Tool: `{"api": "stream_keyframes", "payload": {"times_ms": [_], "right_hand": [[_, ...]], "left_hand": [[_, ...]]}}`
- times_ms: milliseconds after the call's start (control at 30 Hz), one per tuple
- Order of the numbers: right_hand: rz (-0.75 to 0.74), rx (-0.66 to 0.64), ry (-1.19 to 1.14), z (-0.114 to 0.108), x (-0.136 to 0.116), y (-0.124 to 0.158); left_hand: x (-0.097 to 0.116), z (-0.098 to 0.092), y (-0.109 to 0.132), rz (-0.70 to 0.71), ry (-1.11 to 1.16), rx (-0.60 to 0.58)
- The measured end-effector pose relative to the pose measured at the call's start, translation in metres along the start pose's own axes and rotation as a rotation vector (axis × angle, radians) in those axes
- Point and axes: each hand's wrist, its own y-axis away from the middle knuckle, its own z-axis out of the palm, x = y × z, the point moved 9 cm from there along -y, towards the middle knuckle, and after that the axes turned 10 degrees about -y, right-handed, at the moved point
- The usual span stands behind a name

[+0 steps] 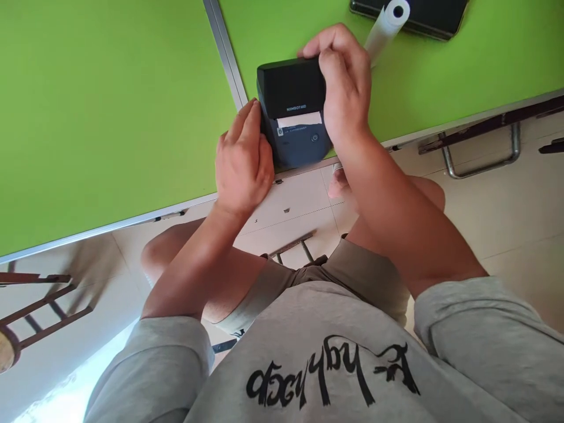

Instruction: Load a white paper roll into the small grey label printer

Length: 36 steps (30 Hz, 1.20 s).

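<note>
A dark label printer [293,111] marked NIIMBOT sits at the near edge of the green table, its black lid down. A strip of white paper [300,120] sticks out of the slot below the lid. My left hand [244,161] presses along the printer's left side, fingers together and pointing away from me. Around its right side and upper right corner curls my right hand [346,88], the thumb by the lid's edge and the other fingers reaching behind. The undersides of both hands are hidden.
Beyond my right hand stands a white paper roll [388,23], against a black case [429,17] at the far edge of view. A metal seam [227,53] divides the green table [110,106]. Stools [48,314] are on the floor to the left and right.
</note>
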Motion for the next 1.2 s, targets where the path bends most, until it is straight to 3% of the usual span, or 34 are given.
{"api": "stream_keyframes", "payload": {"times_ms": [233, 400, 667, 867, 933, 1067, 1200], "right_hand": [[0.039, 0.007, -0.003, -0.003, -0.005, -0.001], [0.075, 0.016, -0.044, -0.004, -0.007, -0.002], [0.065, 0.061, -0.275, -0.007, -0.005, -0.003], [0.076, 0.046, -0.127, -0.004, -0.005, -0.003], [0.086, 0.019, -0.046, -0.002, -0.006, -0.003], [0.079, -0.160, -0.031, 0.010, -0.013, -0.002], [0.147, -0.236, -0.024, 0.012, -0.005, -0.001]], "left_hand": [[0.010, 0.005, 0.007, 0.032, -0.085, -0.063], [0.001, 0.015, 0.004, -0.026, -0.122, -0.095], [-0.003, 0.017, 0.000, -0.100, -0.167, -0.149], [-0.006, 0.012, 0.002, -0.100, -0.161, -0.109], [-0.007, 0.011, 0.001, -0.079, -0.132, -0.082], [-0.008, 0.011, -0.002, -0.075, -0.120, -0.057], [-0.008, 0.009, -0.002, -0.056, -0.092, -0.006]]}}
